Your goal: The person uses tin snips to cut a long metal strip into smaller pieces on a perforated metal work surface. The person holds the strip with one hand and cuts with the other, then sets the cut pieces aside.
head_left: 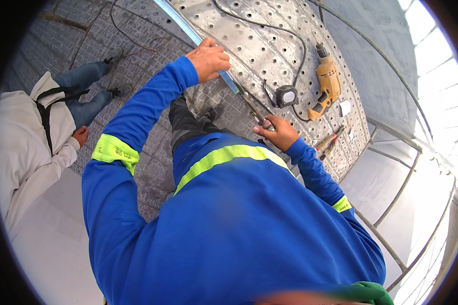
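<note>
Left hand (208, 61) curled round a metal strip (180, 22), right hand (278, 133) gripping a metal tool (258, 116) — yellow drill (329, 81) nearby

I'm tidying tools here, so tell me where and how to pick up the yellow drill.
Take the yellow drill by its handle, probably best from the wearer's side: it lies on its side, chuck pointing away, handle end nearer the wearer.

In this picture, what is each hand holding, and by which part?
The left hand grips the long metal strip near its closer end; the right hand holds a metal hand tool by its near end.
</note>
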